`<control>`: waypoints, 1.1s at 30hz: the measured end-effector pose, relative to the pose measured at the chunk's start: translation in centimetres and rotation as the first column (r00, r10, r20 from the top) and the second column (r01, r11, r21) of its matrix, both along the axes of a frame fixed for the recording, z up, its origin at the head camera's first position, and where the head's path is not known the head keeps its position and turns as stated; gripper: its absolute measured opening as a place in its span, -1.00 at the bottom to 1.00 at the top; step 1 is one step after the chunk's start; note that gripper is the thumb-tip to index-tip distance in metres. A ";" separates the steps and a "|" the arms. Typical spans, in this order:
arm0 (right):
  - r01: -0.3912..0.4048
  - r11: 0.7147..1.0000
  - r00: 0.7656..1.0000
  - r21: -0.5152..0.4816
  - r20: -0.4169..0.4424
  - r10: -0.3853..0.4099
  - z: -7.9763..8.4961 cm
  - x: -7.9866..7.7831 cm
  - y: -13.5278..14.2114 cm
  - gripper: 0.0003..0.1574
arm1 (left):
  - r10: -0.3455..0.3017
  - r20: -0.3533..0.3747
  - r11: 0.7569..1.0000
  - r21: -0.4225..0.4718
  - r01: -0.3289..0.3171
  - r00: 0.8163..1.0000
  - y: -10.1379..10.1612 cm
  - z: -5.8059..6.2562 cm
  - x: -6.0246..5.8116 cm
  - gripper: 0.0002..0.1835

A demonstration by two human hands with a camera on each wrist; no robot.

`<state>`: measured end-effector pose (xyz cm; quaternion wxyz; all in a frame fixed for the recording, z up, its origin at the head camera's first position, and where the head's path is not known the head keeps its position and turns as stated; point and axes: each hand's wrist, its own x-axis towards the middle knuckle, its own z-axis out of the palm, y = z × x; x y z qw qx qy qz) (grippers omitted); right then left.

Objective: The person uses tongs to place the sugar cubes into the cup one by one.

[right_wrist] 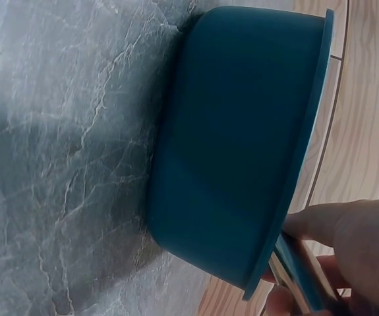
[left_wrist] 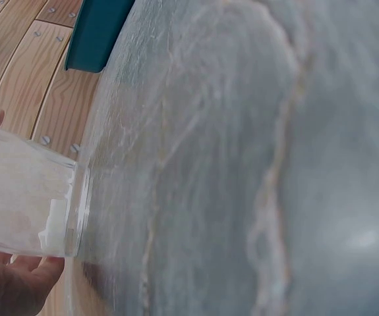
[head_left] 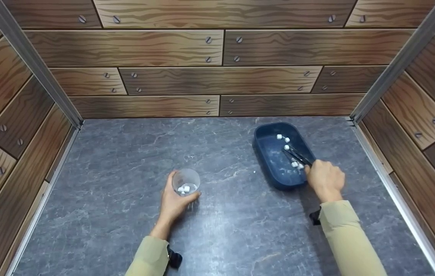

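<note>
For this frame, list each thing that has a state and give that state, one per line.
Clear cup: upright on the counter, holding a few white cubes.
Left hand: grips the clear cup.
Blue tub: on the counter, open-topped, several white cubes inside.
Tongs: tips down in the blue tub among the cubes; whether they pinch one cannot be told.
Right hand: holds the tongs at the tub's near rim.

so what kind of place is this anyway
Probably a staged recording booth, not a real kitchen: wood-plank-patterned wall panels in metal corner frames enclose a grey marble-look tabletop holding only a clear plastic cup and a dark blue plastic tub.
</note>
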<state>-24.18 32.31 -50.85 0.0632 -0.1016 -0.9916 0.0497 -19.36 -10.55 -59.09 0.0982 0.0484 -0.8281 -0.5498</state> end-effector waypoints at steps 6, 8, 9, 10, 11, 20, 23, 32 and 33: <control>-0.008 1.000 1.000 0.019 -0.018 0.009 -0.1 -0.1 -0.2 -0.45 | -0.011 -0.012 1.000 0.029 0.011 1.000 0.1 0.1 0.0 0.12; -0.007 1.000 1.000 0.018 -0.023 0.007 -0.1 0.0 -0.2 -0.46 | -0.008 -0.016 0.999 0.032 0.008 1.000 0.1 0.1 0.0 0.11; -0.007 1.000 1.000 0.017 -0.024 0.007 -0.1 0.0 -0.2 -0.46 | -0.007 -0.017 0.999 0.031 0.007 1.000 0.1 0.1 0.0 0.10; -0.007 1.000 1.000 0.014 -0.024 0.008 -0.1 0.0 -0.1 -0.47 | -0.005 -0.019 1.000 0.029 0.006 1.000 0.1 0.1 0.0 0.10; -0.007 1.000 1.000 0.013 -0.023 0.007 -0.1 0.0 -0.1 -0.47 | -0.004 -0.019 1.000 0.024 0.004 1.000 0.0 0.1 0.0 0.09; -0.012 1.000 1.000 -0.014 -0.004 0.012 0.2 0.6 -0.1 -0.48 | 0.004 -0.026 1.000 0.008 -0.004 1.000 0.1 0.1 0.0 0.07; -0.015 0.999 1.000 -0.037 0.005 0.015 0.4 1.0 -0.2 -0.48 | 0.004 -0.028 1.000 0.010 -0.004 1.000 0.2 0.2 0.0 0.07; -0.053 0.995 0.998 -0.087 -0.021 0.052 1.3 2.7 -0.9 -0.54 | -0.006 -0.038 1.000 0.022 0.006 0.999 0.0 0.1 0.0 0.07; -0.059 0.994 0.998 -0.089 -0.023 0.057 1.4 2.9 -1.0 -0.55 | -0.007 -0.039 1.000 0.023 0.008 0.999 0.0 0.1 0.0 0.06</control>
